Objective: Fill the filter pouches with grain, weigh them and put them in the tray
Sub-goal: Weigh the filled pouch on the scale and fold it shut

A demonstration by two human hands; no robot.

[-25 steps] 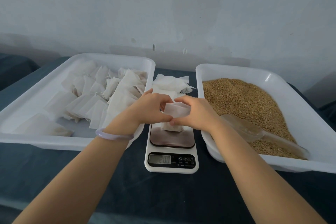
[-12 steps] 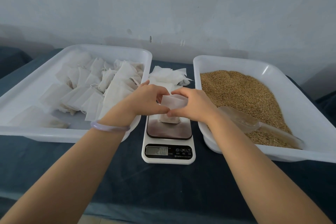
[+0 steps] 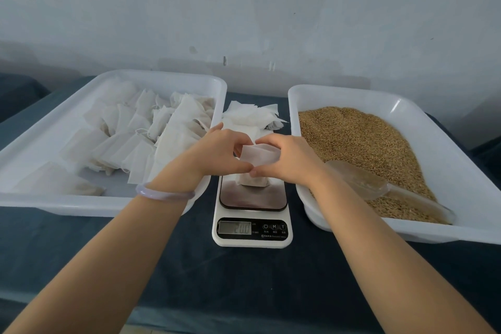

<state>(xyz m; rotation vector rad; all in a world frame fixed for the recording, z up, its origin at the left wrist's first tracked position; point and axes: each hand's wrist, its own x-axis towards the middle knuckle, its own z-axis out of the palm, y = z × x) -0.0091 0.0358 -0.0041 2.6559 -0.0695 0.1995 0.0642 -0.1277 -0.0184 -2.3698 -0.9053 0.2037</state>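
A white filter pouch with grain in its bottom stands on the small kitchen scale. My left hand and my right hand both pinch its upper part from either side, thumbs meeting low in front. The scale's display shows digits. To the left, a white tray holds several filled pouches. The white tray on the right is full of brown grain, with a clear scoop lying in it.
A loose stack of empty white pouches lies behind the scale, between the two trays. All of it rests on a dark blue cloth. A pale wall rises close behind the table.
My hands keep working the pouch's top on the scale; its upper flap has shifted slightly. The view has moved a little. Nothing else has changed place.
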